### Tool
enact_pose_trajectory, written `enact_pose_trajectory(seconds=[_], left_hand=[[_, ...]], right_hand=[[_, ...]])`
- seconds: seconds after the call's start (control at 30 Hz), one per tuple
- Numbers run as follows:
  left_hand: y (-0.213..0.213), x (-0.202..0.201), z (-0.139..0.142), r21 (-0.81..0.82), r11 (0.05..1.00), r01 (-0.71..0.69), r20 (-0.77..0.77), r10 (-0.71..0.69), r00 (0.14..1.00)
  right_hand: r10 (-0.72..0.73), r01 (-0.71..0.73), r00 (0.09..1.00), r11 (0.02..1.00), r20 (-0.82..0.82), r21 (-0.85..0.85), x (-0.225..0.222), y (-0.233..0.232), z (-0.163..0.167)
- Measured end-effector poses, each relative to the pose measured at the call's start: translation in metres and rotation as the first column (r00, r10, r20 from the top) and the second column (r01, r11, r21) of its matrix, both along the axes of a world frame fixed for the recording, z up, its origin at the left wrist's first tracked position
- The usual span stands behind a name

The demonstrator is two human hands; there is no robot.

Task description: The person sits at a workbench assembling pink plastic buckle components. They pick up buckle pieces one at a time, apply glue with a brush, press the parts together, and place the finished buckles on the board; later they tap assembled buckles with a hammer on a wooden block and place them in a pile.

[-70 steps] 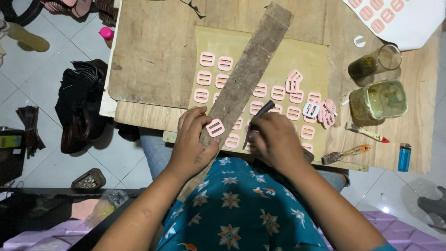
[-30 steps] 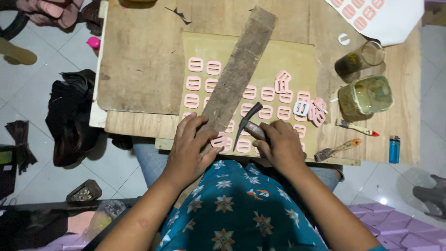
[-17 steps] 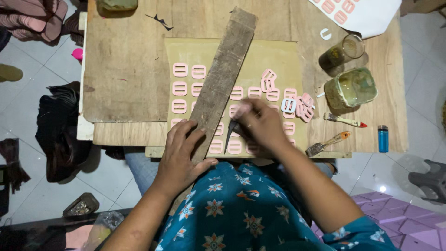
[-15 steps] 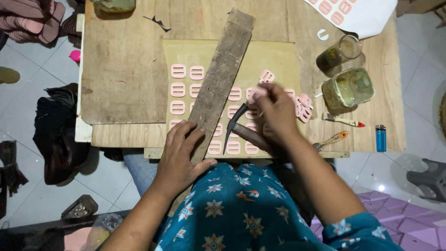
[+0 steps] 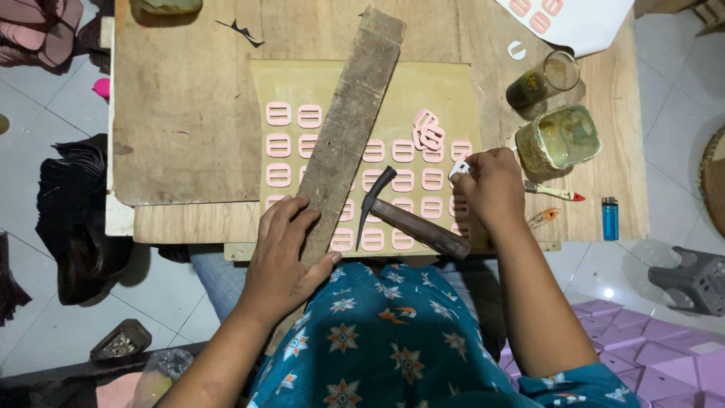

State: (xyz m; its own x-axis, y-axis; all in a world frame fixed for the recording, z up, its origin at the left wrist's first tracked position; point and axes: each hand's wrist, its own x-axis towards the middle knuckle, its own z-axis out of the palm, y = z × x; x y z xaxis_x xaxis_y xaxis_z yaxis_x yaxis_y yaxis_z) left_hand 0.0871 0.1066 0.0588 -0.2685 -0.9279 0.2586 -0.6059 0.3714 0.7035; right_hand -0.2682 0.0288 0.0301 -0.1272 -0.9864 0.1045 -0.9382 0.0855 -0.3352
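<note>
Clearly pressing flat: left hand (image 5: 283, 253), fingers spread open, weighing down the near end of the worn wooden plank (image 5: 343, 132), seemingly to pin the pink buckle pieces (image 5: 402, 149) beneath. Just beside its thumb, lying loose, a hammer (image 5: 411, 219); beyond, right hand (image 5: 491, 189) curled, fingertips pinching a pale buckle piece (image 5: 458, 171) off the yellow sheet (image 5: 445, 83)

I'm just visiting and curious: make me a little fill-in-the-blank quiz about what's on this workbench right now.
1. The left hand presses down on a long wooden ____ lying slantwise across the sheet.
2. The hammer lies on the table, held by ____ hand.
3. The right hand pinches a small ____ buckle piece.
4. The lighter at the table's right edge is ____ in colour.

Missing words: plank; neither; white; blue
</note>
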Motion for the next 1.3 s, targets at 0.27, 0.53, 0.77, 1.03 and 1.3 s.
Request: enact_pose_trajectory(seconds=[0.27,0.53,0.77,1.03,1.3], left_hand=[[0.0,-0.001,0.005,-0.013,1.0,-0.008,-0.028,0.007,1.0],[0.001,-0.002,0.011,-0.002,1.0,-0.01,-0.042,0.009,0.999],[0.0,-0.001,0.009,0.007,1.0,-0.01,-0.043,0.01,0.999],[0.0,-0.001,0.009,0.008,1.0,-0.016,-0.042,0.017,0.999],[0.0,-0.002,0.01,0.002,1.0,-0.019,-0.031,0.019,0.999]], right_hand=[[-0.196,-0.074,0.558,0.956,0.806,0.284,0.024,0.01,0.008],[-0.046,-0.117,0.535,0.985,0.843,0.128,0.079,0.046,0.034],[0.299,-0.298,0.494,0.94,0.816,-0.164,0.084,0.054,0.032],[-0.031,-0.085,0.427,0.994,0.904,0.075,0.069,0.016,0.008],[-0.008,0.019,0.993,0.995,0.115,-0.096,0.001,-0.021,-0.006]])
